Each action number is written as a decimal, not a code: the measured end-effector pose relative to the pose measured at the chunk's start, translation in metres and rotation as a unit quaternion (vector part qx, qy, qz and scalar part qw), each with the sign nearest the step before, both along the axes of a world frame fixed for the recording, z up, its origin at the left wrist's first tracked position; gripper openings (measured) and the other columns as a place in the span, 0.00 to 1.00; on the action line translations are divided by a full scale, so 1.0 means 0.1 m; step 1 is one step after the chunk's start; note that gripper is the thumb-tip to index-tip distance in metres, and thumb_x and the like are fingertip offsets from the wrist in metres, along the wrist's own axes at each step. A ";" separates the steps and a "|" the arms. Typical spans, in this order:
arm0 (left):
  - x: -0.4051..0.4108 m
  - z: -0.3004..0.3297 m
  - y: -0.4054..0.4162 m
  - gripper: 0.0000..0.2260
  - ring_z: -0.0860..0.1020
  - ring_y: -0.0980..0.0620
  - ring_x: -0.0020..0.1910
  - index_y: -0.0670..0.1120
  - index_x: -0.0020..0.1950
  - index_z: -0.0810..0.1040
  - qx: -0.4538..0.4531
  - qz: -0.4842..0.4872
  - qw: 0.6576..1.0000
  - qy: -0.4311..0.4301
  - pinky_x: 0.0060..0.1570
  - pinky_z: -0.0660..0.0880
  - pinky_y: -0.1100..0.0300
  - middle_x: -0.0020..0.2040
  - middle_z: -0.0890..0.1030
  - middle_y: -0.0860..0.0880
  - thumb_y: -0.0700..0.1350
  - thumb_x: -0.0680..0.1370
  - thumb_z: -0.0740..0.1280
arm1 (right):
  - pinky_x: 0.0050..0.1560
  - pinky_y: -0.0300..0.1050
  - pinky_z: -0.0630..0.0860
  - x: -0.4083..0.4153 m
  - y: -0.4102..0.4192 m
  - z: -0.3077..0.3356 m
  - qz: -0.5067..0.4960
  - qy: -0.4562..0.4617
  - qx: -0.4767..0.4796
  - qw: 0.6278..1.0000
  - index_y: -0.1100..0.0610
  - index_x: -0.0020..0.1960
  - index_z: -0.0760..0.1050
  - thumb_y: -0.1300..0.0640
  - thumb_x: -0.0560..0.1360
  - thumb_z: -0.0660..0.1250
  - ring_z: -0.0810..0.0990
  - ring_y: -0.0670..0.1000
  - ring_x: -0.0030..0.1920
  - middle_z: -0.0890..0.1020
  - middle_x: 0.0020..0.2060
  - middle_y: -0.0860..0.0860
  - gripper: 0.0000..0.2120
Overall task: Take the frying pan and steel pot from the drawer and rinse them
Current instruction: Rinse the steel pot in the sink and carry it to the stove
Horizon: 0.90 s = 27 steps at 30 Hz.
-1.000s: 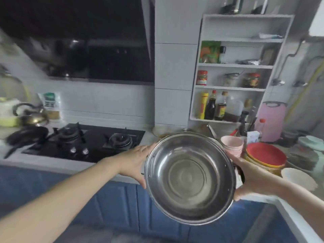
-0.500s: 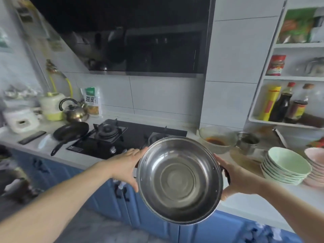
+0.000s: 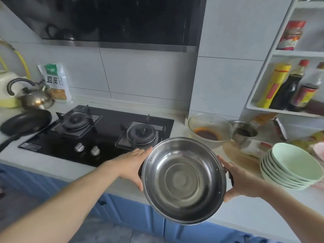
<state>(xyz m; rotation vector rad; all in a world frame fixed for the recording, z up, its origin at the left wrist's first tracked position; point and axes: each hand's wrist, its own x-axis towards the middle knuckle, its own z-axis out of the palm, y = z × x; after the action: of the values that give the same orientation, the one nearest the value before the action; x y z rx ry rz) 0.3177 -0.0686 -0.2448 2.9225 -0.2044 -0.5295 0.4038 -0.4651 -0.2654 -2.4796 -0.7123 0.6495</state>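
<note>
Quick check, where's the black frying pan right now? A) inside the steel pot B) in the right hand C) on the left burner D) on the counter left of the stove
D: the frying pan lies on the counter left of the stove, in front of the kettle; both hands hold only the steel pot.

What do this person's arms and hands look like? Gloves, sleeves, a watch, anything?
Both forearms are bare as far as the picture shows, with no sleeve in view. The left hand and right hand wear no gloves, and no watch, bracelet or ring shows on either.
</note>
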 end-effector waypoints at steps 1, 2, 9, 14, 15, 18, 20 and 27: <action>0.10 -0.13 -0.03 0.67 0.47 0.50 0.78 0.56 0.77 0.32 -0.006 -0.002 1.000 0.006 0.76 0.51 0.53 0.79 0.51 0.50 0.65 0.56 0.79 | 0.46 0.28 0.66 0.06 -0.05 -0.09 -0.003 0.006 -0.005 1.000 0.36 0.77 0.40 0.43 0.51 0.83 0.70 0.32 0.47 0.72 0.58 0.40 0.69; 0.19 -0.24 -0.06 0.67 0.48 0.50 0.78 0.57 0.76 0.32 -0.010 -0.006 1.000 0.009 0.76 0.52 0.53 0.79 0.52 0.50 0.65 0.55 0.79 | 0.46 0.28 0.66 0.13 -0.09 -0.17 -0.008 0.015 -0.011 1.000 0.37 0.77 0.39 0.43 0.51 0.83 0.70 0.32 0.48 0.72 0.58 0.39 0.69; 0.62 -0.63 -0.14 0.65 0.52 0.52 0.76 0.58 0.78 0.36 -0.028 -0.009 0.999 0.029 0.74 0.55 0.55 0.77 0.56 0.52 0.65 0.56 0.79 | 0.44 0.29 0.68 0.56 -0.24 -0.51 -0.021 0.049 -0.036 0.998 0.36 0.76 0.40 0.44 0.52 0.83 0.72 0.40 0.43 0.72 0.53 0.39 0.67; 0.84 -0.67 -0.12 0.62 0.52 0.55 0.76 0.64 0.77 0.39 -0.064 0.016 0.997 0.041 0.74 0.58 0.49 0.77 0.57 0.57 0.66 0.55 0.78 | 0.56 0.34 0.69 0.80 -0.31 -0.56 -0.032 0.054 -0.027 0.998 0.39 0.78 0.47 0.41 0.54 0.81 0.72 0.39 0.57 0.70 0.63 0.38 0.62; 0.86 -0.68 -0.11 0.62 0.51 0.55 0.76 0.65 0.76 0.39 -0.068 0.022 0.997 0.043 0.74 0.58 0.48 0.78 0.56 0.58 0.66 0.55 0.78 | 0.58 0.35 0.69 0.83 -0.32 -0.57 -0.033 0.056 -0.021 0.998 0.40 0.78 0.48 0.42 0.55 0.81 0.71 0.38 0.59 0.69 0.64 0.38 0.61; 0.89 -0.66 -0.08 0.62 0.49 0.55 0.77 0.66 0.76 0.39 -0.074 0.032 0.995 0.052 0.74 0.57 0.45 0.78 0.54 0.59 0.66 0.54 0.78 | 0.62 0.39 0.69 0.87 -0.31 -0.59 -0.026 0.060 -0.014 0.998 0.38 0.78 0.49 0.40 0.56 0.81 0.70 0.37 0.61 0.67 0.65 0.38 0.59; 0.89 -0.65 -0.04 0.61 0.48 0.55 0.77 0.66 0.76 0.39 -0.070 0.035 0.995 0.056 0.74 0.57 0.45 0.78 0.53 0.59 0.66 0.54 0.78 | 0.62 0.40 0.68 0.86 -0.28 -0.60 -0.021 0.057 -0.014 0.998 0.37 0.77 0.47 0.39 0.58 0.81 0.69 0.38 0.62 0.66 0.65 0.37 0.59; 0.88 -0.60 -0.02 0.60 0.47 0.54 0.78 0.66 0.76 0.39 -0.059 0.036 0.995 0.067 0.75 0.56 0.45 0.79 0.50 0.60 0.64 0.57 0.78 | 0.62 0.41 0.64 0.86 -0.23 -0.59 -0.016 0.052 -0.023 0.998 0.41 0.79 0.44 0.39 0.61 0.79 0.66 0.44 0.66 0.62 0.69 0.40 0.58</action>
<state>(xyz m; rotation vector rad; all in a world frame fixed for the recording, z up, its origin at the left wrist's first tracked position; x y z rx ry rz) 0.4058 -0.0704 -0.3051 2.7558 -0.1078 -0.6762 0.4893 -0.4878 -0.3244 -2.4732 -0.6224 0.7848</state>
